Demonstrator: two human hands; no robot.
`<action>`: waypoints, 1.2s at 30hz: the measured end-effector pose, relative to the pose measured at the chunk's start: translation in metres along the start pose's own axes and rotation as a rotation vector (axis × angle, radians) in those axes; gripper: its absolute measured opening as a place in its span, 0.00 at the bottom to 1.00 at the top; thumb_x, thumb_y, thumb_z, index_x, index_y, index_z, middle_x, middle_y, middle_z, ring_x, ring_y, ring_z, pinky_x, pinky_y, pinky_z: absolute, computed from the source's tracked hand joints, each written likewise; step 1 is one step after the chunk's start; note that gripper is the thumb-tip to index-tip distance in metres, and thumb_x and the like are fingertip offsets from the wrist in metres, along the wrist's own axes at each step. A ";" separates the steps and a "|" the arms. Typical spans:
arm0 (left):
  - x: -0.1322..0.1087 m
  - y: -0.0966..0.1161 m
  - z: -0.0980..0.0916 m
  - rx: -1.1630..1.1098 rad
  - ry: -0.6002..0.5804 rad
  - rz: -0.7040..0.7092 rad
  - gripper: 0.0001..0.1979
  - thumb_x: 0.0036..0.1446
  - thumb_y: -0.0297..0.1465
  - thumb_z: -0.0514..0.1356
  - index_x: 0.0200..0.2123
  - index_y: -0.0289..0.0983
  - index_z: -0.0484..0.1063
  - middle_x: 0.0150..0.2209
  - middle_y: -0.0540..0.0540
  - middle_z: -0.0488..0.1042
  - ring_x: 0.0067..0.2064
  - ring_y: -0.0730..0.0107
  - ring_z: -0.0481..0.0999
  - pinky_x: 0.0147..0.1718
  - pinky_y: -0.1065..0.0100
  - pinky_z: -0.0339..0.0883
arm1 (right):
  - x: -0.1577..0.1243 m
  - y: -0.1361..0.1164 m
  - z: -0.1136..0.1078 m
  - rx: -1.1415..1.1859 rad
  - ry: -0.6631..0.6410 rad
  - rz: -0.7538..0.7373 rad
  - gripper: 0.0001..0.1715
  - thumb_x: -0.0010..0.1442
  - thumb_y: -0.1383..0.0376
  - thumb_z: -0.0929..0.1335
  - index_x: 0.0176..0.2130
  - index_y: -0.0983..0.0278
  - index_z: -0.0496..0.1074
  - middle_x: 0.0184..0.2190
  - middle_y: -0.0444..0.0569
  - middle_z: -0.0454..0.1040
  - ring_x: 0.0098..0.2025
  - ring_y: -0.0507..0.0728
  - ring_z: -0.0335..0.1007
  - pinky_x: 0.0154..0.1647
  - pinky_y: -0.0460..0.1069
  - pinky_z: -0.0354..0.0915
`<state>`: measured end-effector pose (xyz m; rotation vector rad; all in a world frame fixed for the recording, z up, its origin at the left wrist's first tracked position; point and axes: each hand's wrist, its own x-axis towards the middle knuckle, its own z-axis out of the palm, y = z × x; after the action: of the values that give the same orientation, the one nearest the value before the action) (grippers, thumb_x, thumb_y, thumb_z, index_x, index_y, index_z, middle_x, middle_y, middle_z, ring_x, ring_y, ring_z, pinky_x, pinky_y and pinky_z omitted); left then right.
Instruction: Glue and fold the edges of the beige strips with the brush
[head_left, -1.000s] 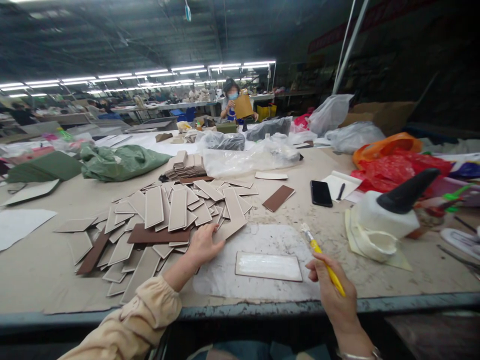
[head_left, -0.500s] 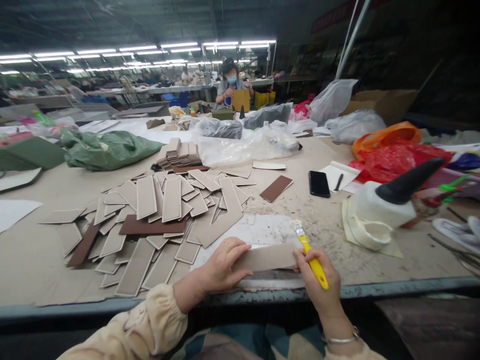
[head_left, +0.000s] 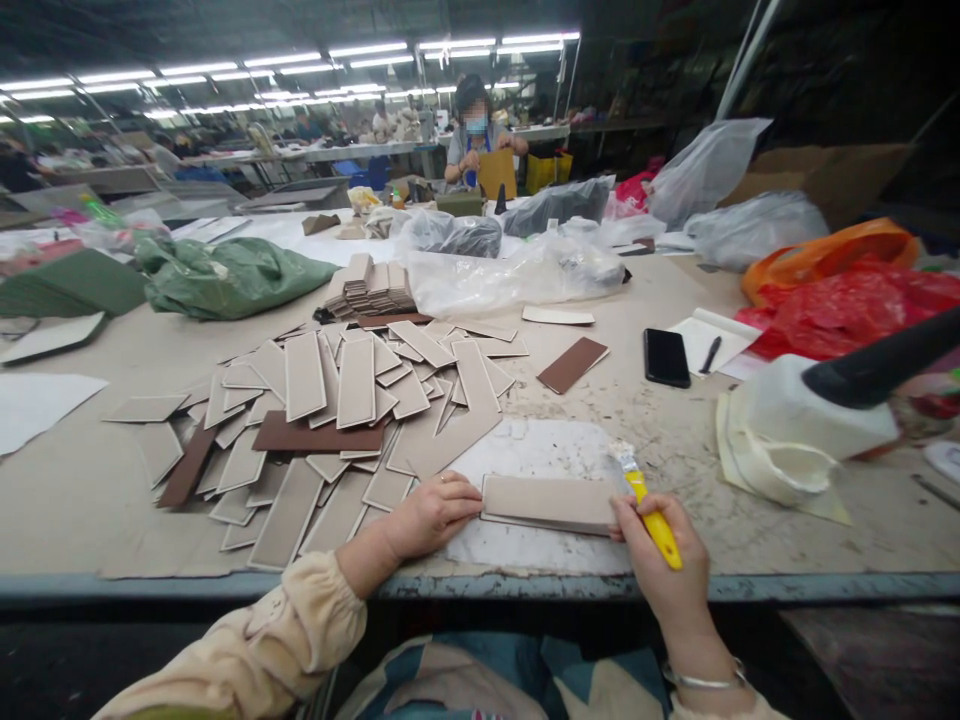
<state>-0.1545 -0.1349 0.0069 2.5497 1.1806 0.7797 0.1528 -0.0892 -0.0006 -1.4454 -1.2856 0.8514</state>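
A beige rectangular strip (head_left: 551, 502), with a second layer showing along its lower edge, lies over a white sheet (head_left: 529, 446) at the table's front. The fingertips of my left hand (head_left: 435, 515) are closed together at its left end; the thumb is mostly hidden. At the other end, my right hand (head_left: 664, 545) pinches the strip's corner. That same hand holds a yellow-handled brush (head_left: 656, 525), its pale bristles pointing up and away. Left of the sheet spreads a heap of similar beige pieces (head_left: 304, 375), with a few brown strips (head_left: 319, 434) among them.
A white bottle with a black nozzle (head_left: 814, 405) and a roll of tape (head_left: 784, 465) stand at right. Beyond are a phone (head_left: 666, 358), a red bag (head_left: 847, 310) and a clear plastic bag (head_left: 517, 270). A co-worker (head_left: 480, 145) sits across the table.
My left hand has drawn back from over the strip to its left end, and more of the strip shows. The right hand keeps the brush and the strip's corner. The view has shifted slightly.
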 end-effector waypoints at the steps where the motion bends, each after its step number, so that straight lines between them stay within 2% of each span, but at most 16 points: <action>1: 0.000 -0.001 0.000 0.003 -0.003 0.000 0.10 0.62 0.26 0.55 0.44 0.36 0.74 0.40 0.42 0.76 0.44 0.66 0.72 0.45 0.64 0.68 | 0.000 0.001 0.000 -0.010 -0.007 -0.003 0.20 0.51 0.51 0.72 0.31 0.60 0.61 0.29 0.44 0.75 0.22 0.54 0.73 0.23 0.45 0.70; 12: 0.000 -0.001 0.001 0.026 -0.032 -0.001 0.10 0.62 0.26 0.55 0.43 0.36 0.74 0.40 0.43 0.75 0.43 0.67 0.71 0.46 0.63 0.67 | 0.001 0.008 -0.003 -0.213 -0.026 -0.155 0.16 0.55 0.53 0.69 0.29 0.60 0.62 0.27 0.42 0.75 0.23 0.52 0.73 0.24 0.43 0.67; 25: 0.003 0.004 -0.002 0.016 -0.050 -0.035 0.09 0.61 0.27 0.55 0.42 0.36 0.75 0.41 0.42 0.74 0.44 0.66 0.71 0.47 0.61 0.66 | 0.004 0.016 -0.005 -0.246 -0.035 -0.142 0.18 0.55 0.51 0.69 0.29 0.60 0.63 0.30 0.44 0.77 0.24 0.53 0.73 0.25 0.45 0.68; 36: 0.004 0.006 -0.003 0.023 -0.076 -0.042 0.09 0.62 0.28 0.55 0.42 0.36 0.75 0.41 0.42 0.74 0.44 0.65 0.70 0.47 0.60 0.66 | 0.003 0.012 -0.005 -0.277 -0.053 -0.223 0.15 0.57 0.53 0.68 0.29 0.60 0.63 0.28 0.43 0.76 0.24 0.52 0.73 0.27 0.45 0.67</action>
<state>-0.1507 -0.1360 0.0129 2.5398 1.2218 0.6569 0.1619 -0.0867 -0.0104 -1.4635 -1.6205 0.5830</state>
